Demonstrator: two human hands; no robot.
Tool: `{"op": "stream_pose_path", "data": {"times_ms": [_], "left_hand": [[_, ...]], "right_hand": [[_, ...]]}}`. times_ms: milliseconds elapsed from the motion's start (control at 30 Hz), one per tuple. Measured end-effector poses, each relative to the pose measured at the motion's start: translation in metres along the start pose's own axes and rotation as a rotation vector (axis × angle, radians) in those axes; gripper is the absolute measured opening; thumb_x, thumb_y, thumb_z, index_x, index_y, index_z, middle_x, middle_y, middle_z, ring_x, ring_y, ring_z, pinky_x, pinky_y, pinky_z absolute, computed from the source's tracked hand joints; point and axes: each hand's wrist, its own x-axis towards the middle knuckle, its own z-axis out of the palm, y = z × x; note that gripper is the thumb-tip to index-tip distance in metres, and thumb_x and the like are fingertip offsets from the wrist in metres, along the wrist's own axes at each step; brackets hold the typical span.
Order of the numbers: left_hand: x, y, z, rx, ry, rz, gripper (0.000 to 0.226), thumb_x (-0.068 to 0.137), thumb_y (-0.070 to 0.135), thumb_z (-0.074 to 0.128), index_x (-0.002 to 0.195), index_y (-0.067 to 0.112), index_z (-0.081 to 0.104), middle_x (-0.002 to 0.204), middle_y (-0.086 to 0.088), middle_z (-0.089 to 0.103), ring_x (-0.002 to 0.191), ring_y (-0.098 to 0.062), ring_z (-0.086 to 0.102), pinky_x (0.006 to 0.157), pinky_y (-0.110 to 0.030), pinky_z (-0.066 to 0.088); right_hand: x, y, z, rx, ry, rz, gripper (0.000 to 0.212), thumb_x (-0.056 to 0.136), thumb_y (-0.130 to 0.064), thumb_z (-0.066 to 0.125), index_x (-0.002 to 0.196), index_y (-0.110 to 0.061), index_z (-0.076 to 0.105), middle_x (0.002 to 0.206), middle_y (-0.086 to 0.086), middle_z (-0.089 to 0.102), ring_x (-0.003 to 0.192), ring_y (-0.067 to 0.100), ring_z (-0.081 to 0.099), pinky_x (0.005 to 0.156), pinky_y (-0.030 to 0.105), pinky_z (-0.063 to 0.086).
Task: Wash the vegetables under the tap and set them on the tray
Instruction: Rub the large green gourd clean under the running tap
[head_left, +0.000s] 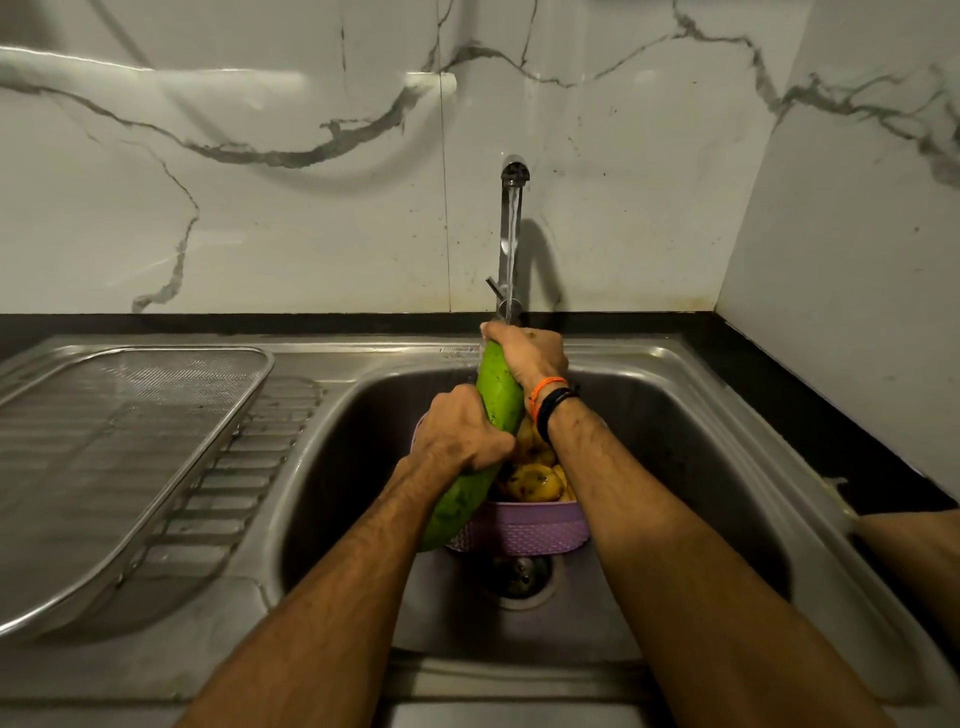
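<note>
- Vegetables are sitting in two places: one long green gourd (485, 447) is being held up over the sink (675, 441), and a heap of yellowish ones (535, 480) is lying in a lilac plastic basket (519, 527) inside the basin.
- Both hands are clamping on the green gourd, which is tilting from lower left up to the tap.
- The left hand (460, 431) is gripping its middle, fingers curling round the far side and knuckles facing the camera.
- The right hand (527, 351) is wrapping round its upper end, right where the water is landing.
- The tap (506, 234) is running; a thin stream (513, 249) is falling from the spout onto the right hand and the top of the gourd.
- The right wrist is wearing an orange thread (548, 385) and dark bands (556, 405).
- The basket is standing near the drain (519, 571), its near wall partly hiding behind the gourd's lower end.
- The tray (119, 467), a steel mesh one, is resting on the ribbed draining board left of the basin, well apart from the hands.
- White marble-patterned wall tiles (311, 234) are rising behind the sink, above a dark counter strip (779, 374).
</note>
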Motion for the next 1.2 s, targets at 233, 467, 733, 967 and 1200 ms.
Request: {"op": "stream_pose_path", "data": {"times_ms": [233, 467, 733, 967, 1200], "left_hand": [[-0.001, -0.001, -0.001, 0.016, 0.005, 0.012, 0.062, 0.057, 0.041, 0.084, 0.106, 0.014, 0.055, 0.102, -0.006, 0.063, 0.088, -0.024, 0.064, 0.081, -0.04, 0.059], [-0.004, 0.0, -0.001, 0.027, 0.0, 0.038, 0.075, 0.048, 0.047, 0.08, 0.111, 0.015, 0.057, 0.102, -0.005, 0.065, 0.087, -0.023, 0.065, 0.08, -0.039, 0.059], [0.0, -0.003, -0.002, -0.023, 0.011, -0.012, 0.056, 0.058, 0.036, 0.085, 0.099, 0.014, 0.052, 0.098, -0.005, 0.063, 0.086, -0.023, 0.064, 0.079, -0.038, 0.059], [-0.002, -0.003, -0.002, -0.051, 0.028, -0.004, 0.056, 0.055, 0.037, 0.08, 0.1, 0.012, 0.057, 0.097, -0.008, 0.066, 0.083, -0.026, 0.066, 0.078, -0.04, 0.06], [-0.001, -0.002, 0.002, 0.012, 0.016, 0.018, 0.057, 0.063, 0.036, 0.083, 0.106, 0.013, 0.053, 0.101, -0.005, 0.062, 0.088, -0.024, 0.064, 0.081, -0.04, 0.059]], "right_hand": [[-0.006, 0.012, -0.011, 0.483, -0.342, -0.102, 0.012, 0.077, -0.002, 0.076, 0.085, -0.009, 0.07, 0.08, 0.007, 0.068, 0.074, 0.018, 0.063, 0.071, 0.031, 0.055], [-0.002, 0.012, -0.022, 0.585, -0.613, 0.026, 0.025, 0.071, -0.001, 0.076, 0.095, -0.004, 0.068, 0.088, 0.013, 0.071, 0.079, 0.022, 0.07, 0.084, 0.037, 0.056], [-0.007, 0.01, -0.007, 0.121, -0.085, -0.112, 0.041, 0.056, -0.044, 0.09, 0.079, -0.012, 0.077, 0.076, 0.003, 0.073, 0.075, 0.021, 0.069, 0.073, 0.034, 0.059], [-0.014, 0.005, -0.002, -0.031, 0.049, -0.353, 0.029, 0.062, -0.038, 0.087, 0.085, -0.025, 0.078, 0.089, -0.006, 0.074, 0.095, 0.017, 0.064, 0.081, 0.029, 0.054], [-0.007, 0.008, -0.016, 0.265, -0.405, -0.037, 0.043, 0.056, -0.014, 0.092, 0.093, -0.004, 0.072, 0.09, 0.019, 0.072, 0.085, 0.033, 0.066, 0.089, 0.051, 0.056]]}}
